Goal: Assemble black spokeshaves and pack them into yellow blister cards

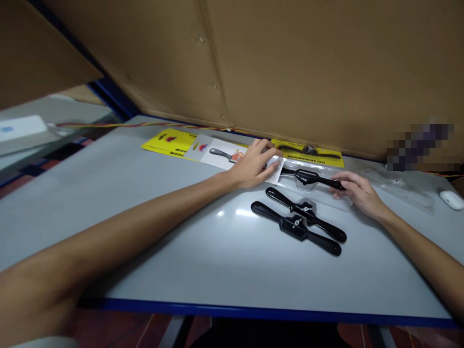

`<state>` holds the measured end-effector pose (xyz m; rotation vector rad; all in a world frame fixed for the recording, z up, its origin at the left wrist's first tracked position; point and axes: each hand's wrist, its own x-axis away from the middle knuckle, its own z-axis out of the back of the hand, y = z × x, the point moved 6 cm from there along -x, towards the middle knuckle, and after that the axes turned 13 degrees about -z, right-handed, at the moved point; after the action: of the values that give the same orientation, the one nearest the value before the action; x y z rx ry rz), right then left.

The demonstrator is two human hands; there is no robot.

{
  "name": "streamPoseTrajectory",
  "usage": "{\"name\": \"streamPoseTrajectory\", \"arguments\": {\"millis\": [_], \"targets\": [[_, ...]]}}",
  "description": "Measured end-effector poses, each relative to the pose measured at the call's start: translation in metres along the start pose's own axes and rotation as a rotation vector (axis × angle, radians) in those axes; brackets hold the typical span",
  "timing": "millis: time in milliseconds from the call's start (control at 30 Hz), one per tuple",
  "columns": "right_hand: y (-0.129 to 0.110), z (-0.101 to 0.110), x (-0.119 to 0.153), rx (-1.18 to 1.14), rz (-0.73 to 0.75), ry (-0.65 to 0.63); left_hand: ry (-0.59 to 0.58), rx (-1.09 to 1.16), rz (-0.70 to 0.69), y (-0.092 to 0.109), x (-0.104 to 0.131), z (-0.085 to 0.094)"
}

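Near the back of the table, my right hand [358, 192] pinches the handle end of a black spokeshave [308, 177]. That spokeshave lies over clear plastic packaging [326, 197], and its far end is hidden near my left hand. My left hand [255, 164] has its fingers bent over the right part of a white printed card [207, 151], gripping it close to the spokeshave. Closer to me, a second spokeshave [328, 229] and a third spokeshave [294, 226] rest side by side, touching nothing of my hands.
Yellow backing cards [159, 141] lie at the back left. Behind my hands, another yellow card [326, 160] carries a dark spokeshave. Crumpled clear plastic [402, 188] and a white earbud case [451, 199] are at right. A cardboard wall [311, 72] borders the grey table [181, 256].
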<state>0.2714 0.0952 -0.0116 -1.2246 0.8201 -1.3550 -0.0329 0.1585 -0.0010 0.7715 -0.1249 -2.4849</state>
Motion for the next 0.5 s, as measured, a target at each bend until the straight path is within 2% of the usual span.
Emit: {"name": "streamPoseTrajectory", "arguments": {"millis": [200, 267, 333, 433, 500], "targets": [[-0.002, 0.000, 0.001, 0.039, 0.005, 0.032, -0.022, 0.036, -0.110, 0.009, 0.000, -0.001], [-0.002, -0.001, 0.001, 0.032, -0.008, 0.030, -0.020, -0.029, -0.054, 0.007, 0.000, 0.000], [0.000, 0.000, 0.000, -0.020, -0.024, 0.046, 0.013, -0.135, 0.063, 0.002, 0.002, 0.003], [0.003, 0.011, -0.003, -0.180, -0.015, 0.154, 0.060, -0.264, 0.216, -0.006, 0.005, 0.007], [0.007, 0.023, -0.005, -0.281, 0.004, 0.252, 0.058, -0.298, 0.247, -0.007, 0.006, 0.007]]}}
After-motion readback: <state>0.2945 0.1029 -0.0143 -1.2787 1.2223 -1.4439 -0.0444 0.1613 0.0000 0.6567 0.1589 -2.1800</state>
